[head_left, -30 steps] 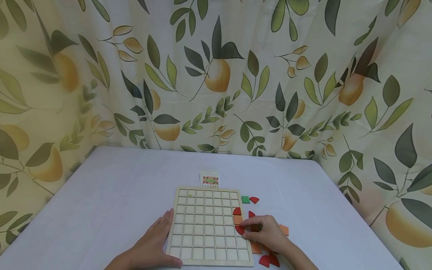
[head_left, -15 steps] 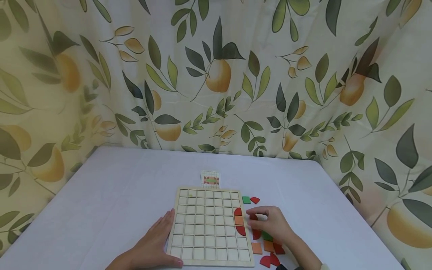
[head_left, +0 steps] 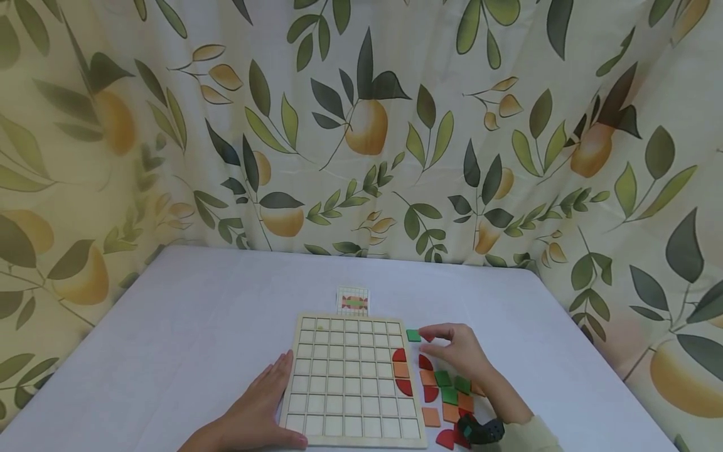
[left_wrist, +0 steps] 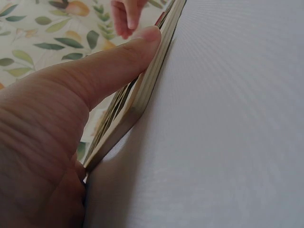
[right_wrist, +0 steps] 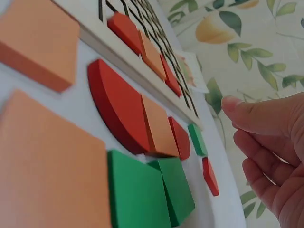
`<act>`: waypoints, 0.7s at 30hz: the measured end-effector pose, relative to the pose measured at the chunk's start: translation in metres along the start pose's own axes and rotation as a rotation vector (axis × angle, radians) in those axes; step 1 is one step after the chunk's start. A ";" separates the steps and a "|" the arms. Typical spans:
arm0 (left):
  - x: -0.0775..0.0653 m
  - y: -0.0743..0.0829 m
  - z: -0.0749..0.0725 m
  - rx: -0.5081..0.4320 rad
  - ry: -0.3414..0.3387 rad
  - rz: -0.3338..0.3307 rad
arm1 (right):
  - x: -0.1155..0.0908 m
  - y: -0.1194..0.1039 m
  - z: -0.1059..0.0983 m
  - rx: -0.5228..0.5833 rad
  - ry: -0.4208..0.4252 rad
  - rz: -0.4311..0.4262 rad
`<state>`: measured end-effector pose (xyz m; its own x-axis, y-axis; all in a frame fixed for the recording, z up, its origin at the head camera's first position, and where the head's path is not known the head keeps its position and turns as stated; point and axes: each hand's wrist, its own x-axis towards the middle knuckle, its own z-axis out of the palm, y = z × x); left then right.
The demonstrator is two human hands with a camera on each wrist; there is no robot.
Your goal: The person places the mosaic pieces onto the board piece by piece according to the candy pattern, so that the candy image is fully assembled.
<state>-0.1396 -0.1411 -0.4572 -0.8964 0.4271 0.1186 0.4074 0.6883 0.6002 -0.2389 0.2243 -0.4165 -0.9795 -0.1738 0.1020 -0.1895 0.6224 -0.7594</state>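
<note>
A wooden grid board [head_left: 341,383] lies before me. Along its right column sit a red quarter-circle tile [head_left: 399,355], an orange square tile [head_left: 400,370] and another red quarter-circle [head_left: 403,387]. My left hand [head_left: 257,402] rests against the board's left side, fingers straight, the thumb [left_wrist: 126,61] along its front edge. My right hand [head_left: 460,348] is over the table beyond the board's right edge, thumb and forefinger apart. Its fingertips are close over a loose red quarter-circle tile [right_wrist: 210,176], partly covered in the head view. A green square tile [head_left: 413,335] lies beside that.
Right of the board are several loose tiles, among them an orange square [head_left: 431,417], a green square [head_left: 443,378] and a red quarter-circle [head_left: 445,438]. A small pattern card [head_left: 354,293] lies behind the board. A leaf-patterned curtain [head_left: 316,176] hangs behind the white table [head_left: 237,295].
My right hand has left the lower red quarter-circle in the board and moved away, up the right side to the far red tile. The left hand keeps its place.
</note>
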 end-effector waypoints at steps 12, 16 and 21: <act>0.000 0.000 -0.001 -0.007 0.011 0.006 | 0.014 0.009 -0.003 -0.033 0.019 0.019; 0.001 -0.001 0.000 -0.003 0.007 0.010 | 0.015 0.013 -0.005 -0.051 0.027 0.046; 0.000 -0.001 0.000 0.001 0.005 0.010 | 0.015 0.016 -0.006 -0.060 0.022 0.074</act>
<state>-0.1402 -0.1419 -0.4575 -0.8930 0.4314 0.1284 0.4167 0.6845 0.5982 -0.2572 0.2365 -0.4237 -0.9922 -0.1088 0.0617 -0.1194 0.6775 -0.7257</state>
